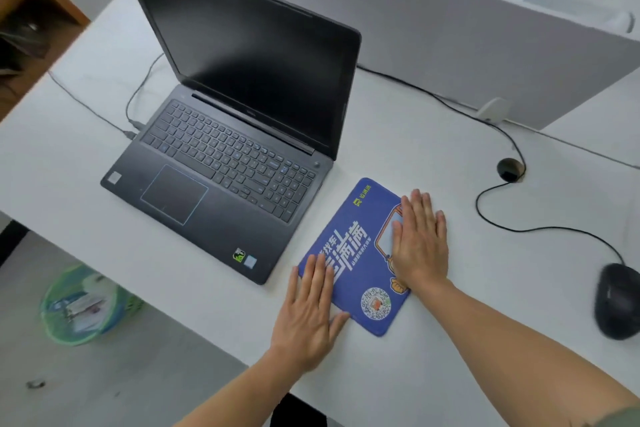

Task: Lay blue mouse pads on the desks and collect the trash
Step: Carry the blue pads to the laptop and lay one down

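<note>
Colours on the white desk [433, 156].
Blue mouse pad [356, 253] printed with white lettering and an orange cartoon; dark grey laptop [221, 163]; black mouse [620, 302].

My right hand [419, 243] lies flat over the orange cartoon on the blue rectangular printed mouse pad [349, 253], hiding most of it. My left hand [308, 315] covers the pad's near-left corner. Its round code is too small for me to read. The black computer mouse [618, 302] blurs at the right edge. The green mesh wastebasket [83, 305] on the floor is smeared, its contents unclear. The top edge cuts off the lid of the dark grey laptop [221, 163].
</note>
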Demonstrator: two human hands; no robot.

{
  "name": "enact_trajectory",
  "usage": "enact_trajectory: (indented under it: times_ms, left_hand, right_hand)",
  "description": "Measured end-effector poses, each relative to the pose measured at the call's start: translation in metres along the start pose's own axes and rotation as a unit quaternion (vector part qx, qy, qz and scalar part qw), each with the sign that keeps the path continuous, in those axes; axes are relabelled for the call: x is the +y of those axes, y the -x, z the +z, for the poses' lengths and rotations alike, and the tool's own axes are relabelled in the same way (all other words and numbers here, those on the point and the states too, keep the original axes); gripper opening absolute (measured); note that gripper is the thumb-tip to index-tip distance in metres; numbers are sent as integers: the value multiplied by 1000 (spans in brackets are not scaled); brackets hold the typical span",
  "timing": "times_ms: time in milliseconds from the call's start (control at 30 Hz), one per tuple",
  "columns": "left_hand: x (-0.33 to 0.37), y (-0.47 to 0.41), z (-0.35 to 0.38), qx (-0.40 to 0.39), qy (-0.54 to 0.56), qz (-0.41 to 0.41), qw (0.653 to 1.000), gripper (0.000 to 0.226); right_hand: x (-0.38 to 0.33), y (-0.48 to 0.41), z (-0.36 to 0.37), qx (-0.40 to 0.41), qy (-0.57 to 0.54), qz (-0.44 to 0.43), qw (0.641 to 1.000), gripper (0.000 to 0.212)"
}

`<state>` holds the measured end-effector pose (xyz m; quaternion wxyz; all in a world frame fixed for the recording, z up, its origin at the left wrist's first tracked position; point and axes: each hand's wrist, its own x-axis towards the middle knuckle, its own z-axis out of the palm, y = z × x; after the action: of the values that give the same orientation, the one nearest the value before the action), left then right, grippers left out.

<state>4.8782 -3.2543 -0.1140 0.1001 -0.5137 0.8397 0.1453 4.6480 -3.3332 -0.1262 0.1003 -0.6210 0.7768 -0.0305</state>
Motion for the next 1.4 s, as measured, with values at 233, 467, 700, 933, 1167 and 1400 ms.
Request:
enact_trajectory:
  times_ms: [233,467,700,933,1167,1400]
  left_hand:
    - [3,30,-14,-3,1,47,999,61]
    - [-53,18,-46,-37,-12,49,998,65]
    - [-65,13,-52,-87,-65,119,987,80]
    - [-63,16,-59,-85,-79,123,986,89]
    - [-61,15,-62,-106,-63,111,986,88]
    - [-45,13,-75,-113,41,66,991,70]
  right_hand:
    - [2,-2,-5,-29,10,-12,999,62]
    - [-22,8,-15,-26,19,9,999,55]
    - [-95,65,12,-52,-23,18,998,59]
    - [-40,109,5,-87,1,1,996,63]
    - [35,41,-20,-86,55,101,990,69]
    - [16,26,-36,-75,15,202,976,59]
